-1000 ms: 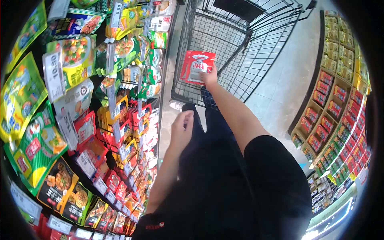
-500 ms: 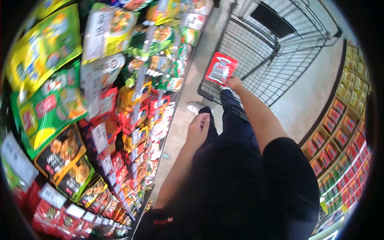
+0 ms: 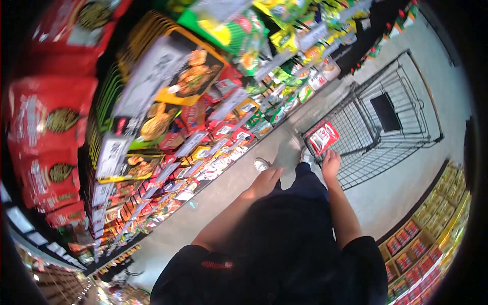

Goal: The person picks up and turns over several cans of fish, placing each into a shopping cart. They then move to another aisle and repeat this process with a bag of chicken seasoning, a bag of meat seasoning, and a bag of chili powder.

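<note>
A red packet [image 3: 322, 138] with a white label and dark print lies over the near end of the wire shopping cart [image 3: 377, 133]. My right hand [image 3: 331, 162] is closed at the packet's lower edge, its fingertips partly hidden. My left hand [image 3: 266, 181] hangs in front of my body, near my leg. Its fingers look loosely stretched, and nothing shows in them. It is apart from the cart and the shelf.
On the left, a shelf rack holds hanging packets, including red bags [image 3: 51, 116] and a yellow-black packet [image 3: 195, 66], with price tags [image 3: 108, 155] in front. To the right stands a display of small red packs [image 3: 404, 262] and yellow packs [image 3: 432, 211]. The tiled floor [image 3: 208, 216] runs between.
The view has turned, so the cart and packet appear lower and further right. My right hand stays by the packet. My left hand's fingers look straighter than before.
</note>
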{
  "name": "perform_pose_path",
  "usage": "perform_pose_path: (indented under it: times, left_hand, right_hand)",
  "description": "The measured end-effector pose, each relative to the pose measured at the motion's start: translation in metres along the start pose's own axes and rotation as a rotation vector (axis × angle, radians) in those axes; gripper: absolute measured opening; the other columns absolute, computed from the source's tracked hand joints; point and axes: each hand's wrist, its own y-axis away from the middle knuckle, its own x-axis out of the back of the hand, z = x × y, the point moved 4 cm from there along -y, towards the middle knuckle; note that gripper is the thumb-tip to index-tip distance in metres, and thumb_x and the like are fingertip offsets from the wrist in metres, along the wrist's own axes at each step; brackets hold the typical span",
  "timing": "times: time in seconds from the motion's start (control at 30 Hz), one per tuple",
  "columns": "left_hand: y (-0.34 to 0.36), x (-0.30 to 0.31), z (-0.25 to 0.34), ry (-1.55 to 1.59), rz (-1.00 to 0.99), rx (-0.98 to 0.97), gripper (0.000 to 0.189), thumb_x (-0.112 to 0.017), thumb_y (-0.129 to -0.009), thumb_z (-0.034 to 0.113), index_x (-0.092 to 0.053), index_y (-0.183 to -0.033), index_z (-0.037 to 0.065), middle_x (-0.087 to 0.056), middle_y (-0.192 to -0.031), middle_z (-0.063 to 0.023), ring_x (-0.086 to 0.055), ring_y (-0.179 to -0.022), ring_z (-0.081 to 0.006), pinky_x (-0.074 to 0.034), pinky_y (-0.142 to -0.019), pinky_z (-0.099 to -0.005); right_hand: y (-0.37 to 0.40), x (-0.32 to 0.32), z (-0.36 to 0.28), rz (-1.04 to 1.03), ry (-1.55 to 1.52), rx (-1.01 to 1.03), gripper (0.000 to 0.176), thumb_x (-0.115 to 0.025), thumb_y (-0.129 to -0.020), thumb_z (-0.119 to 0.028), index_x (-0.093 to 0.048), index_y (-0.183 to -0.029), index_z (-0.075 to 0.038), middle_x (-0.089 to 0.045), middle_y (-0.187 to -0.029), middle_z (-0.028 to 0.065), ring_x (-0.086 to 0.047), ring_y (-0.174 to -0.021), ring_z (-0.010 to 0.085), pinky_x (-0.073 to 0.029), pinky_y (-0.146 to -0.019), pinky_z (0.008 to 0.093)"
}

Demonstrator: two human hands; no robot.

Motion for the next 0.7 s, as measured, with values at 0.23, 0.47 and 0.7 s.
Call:
perform_pose_path:
  times: [0.23,0.47,0.7]
  left_hand:
    - [0.039,0.125,-0.080,0.750,0.793,-0.127,0.024,-0.057,-0.101,0.017,-0.056,-0.119,0.002,-0.060,-0.099,-0.0025,-0.059,-0.090,-0.0121,-0.050,-0.077,-0.0274]
    - [0.048,0.233,-0.066,0.399,1.306,-0.042,0.045,-0.062,-0.087,0.000,-0.050,-0.131,-0.002,-0.057,-0.115,-0.0125,-0.057,-0.102,-0.0216,-0.048,-0.088,-0.0319]
    - [0.028,0.251,-0.071,0.380,1.209,-0.003,0.028,-0.068,-0.094,0.023,-0.064,-0.106,-0.002,-0.067,-0.087,-0.0054,-0.058,-0.078,-0.0137,-0.047,-0.075,-0.0288]
  right_hand:
    - [-0.001,0.011,-0.215,-0.172,-0.219,0.661,0.031,-0.068,-0.083,-0.006,-0.060,-0.114,-0.003,-0.055,-0.118,0.0192,-0.053,-0.112,0.0395,-0.044,-0.096,0.0479]
    - [0.035,-0.035,-0.323,-0.483,-0.234,0.956,0.022,-0.067,-0.084,-0.012,-0.063,-0.105,-0.006,-0.056,-0.113,0.0160,-0.054,-0.111,0.0364,-0.045,-0.095,0.0451]
    - [0.047,-0.052,-0.323,-0.562,-0.198,1.118,0.017,-0.065,-0.086,-0.017,-0.068,-0.100,-0.007,-0.058,-0.117,0.0145,-0.055,-0.112,0.0338,-0.046,-0.096,0.0444]
